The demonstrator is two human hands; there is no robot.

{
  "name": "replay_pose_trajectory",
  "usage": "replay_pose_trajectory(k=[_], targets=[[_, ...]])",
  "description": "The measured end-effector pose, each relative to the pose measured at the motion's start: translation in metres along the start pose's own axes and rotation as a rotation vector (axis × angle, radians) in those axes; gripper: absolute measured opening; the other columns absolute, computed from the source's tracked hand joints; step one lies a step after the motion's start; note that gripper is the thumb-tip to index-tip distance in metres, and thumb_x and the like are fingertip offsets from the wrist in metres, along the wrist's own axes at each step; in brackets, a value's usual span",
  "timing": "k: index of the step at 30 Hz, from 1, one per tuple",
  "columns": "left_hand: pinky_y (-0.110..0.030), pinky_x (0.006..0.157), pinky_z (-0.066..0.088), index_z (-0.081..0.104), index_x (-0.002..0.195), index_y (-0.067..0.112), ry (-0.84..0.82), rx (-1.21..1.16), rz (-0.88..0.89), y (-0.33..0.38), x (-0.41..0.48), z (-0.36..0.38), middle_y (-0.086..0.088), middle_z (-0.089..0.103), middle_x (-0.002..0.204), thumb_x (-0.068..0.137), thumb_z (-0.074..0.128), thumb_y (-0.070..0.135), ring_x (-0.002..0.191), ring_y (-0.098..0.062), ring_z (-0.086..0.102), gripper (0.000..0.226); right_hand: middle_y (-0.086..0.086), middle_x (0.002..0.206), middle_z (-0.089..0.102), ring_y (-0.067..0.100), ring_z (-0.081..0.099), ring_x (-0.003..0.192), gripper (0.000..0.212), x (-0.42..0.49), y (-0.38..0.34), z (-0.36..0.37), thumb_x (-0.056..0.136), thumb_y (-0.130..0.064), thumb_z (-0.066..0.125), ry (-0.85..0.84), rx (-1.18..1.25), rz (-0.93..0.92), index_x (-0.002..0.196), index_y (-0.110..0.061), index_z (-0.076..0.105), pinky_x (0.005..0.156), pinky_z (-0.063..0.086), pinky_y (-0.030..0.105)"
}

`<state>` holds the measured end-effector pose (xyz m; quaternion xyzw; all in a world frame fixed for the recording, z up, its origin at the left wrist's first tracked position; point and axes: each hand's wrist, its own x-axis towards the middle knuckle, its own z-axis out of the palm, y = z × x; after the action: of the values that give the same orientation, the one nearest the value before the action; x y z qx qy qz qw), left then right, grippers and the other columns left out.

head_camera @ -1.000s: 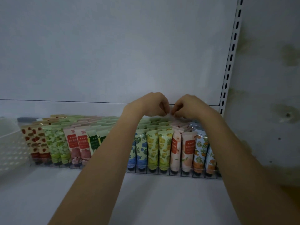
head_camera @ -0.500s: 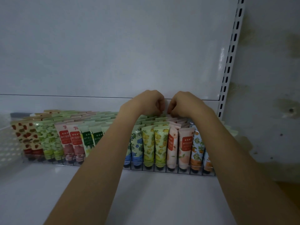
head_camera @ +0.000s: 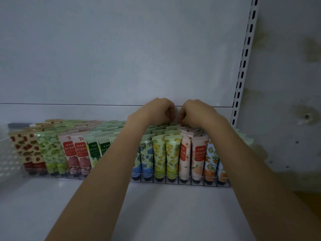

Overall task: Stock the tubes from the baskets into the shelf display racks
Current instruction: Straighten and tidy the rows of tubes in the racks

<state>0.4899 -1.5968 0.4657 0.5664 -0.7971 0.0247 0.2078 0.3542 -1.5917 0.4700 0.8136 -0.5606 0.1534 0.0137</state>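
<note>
A clear display rack [head_camera: 184, 183] on the white shelf holds rows of upright tubes: strawberry [head_camera: 26, 150], green, pink [head_camera: 79, 153], dark green, blue floral, yellow pineapple [head_camera: 165, 153], peach [head_camera: 198, 153] and orange prints. My left hand [head_camera: 154, 111] and my right hand [head_camera: 196, 111] meet knuckle to knuckle over the back rows, behind the yellow and peach columns. Their fingers curl downward and pinch the top of a back-row tube [head_camera: 175, 122], most of which is hidden. My forearms cover the middle columns.
A white perforated basket [head_camera: 7, 153] stands at the left end of the rack. The shelf's back panel [head_camera: 121, 58] rises right behind the hands. A slotted upright [head_camera: 243, 70] and a stained wall [head_camera: 286, 101] close off the right. Bare shelf [head_camera: 165, 214] lies in front of the rack.
Both hands have drawn closer together and reached slightly deeper over the back rows. The rack and tubes stand as before.
</note>
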Motion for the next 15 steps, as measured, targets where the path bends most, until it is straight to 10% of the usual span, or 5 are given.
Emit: replay_pose_trajectory(k=[15], targets=[[-0.021,0.067,0.04,0.058,0.075,0.024,-0.125,-0.114,0.032,0.007,-0.01,-0.014,0.007,0.061,0.081,0.08,0.068,0.014,0.074,-0.008,0.055,0.016,-0.002,0.086,0.063,0.011,0.054,0.075,0.01,-0.002,0.011,-0.013,0.081,-0.015,0.068,-0.133,0.201,-0.092,0.089,-0.019,0.071,0.062,0.042,0.023]])
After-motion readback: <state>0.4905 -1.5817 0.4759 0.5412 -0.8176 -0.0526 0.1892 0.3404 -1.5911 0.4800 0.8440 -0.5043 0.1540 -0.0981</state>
